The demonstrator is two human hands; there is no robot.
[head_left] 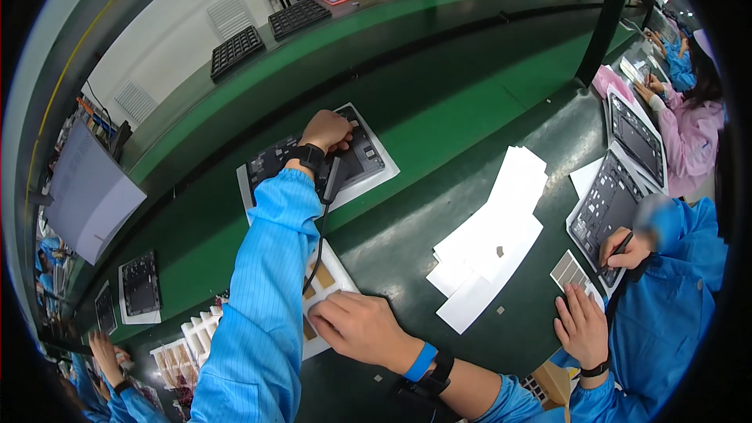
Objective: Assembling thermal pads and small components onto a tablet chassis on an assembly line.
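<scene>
Dark open chassis, upper centre of frame, sits on a white sheet, probably to keep it from scuffing on the green surface. Left hand is over it, fingers bunched and curled; can't tell from here if they pinch anything. Right hand, lower centre, fingers bent over the white tray; any held piece is hidden. Tray likely parked there for short reach. Count: five chassis, incl. two right, two lower left. Two black trays, upper left. One black pen-like tool, right, in a co-worker's hand, presumably for fine work.
</scene>
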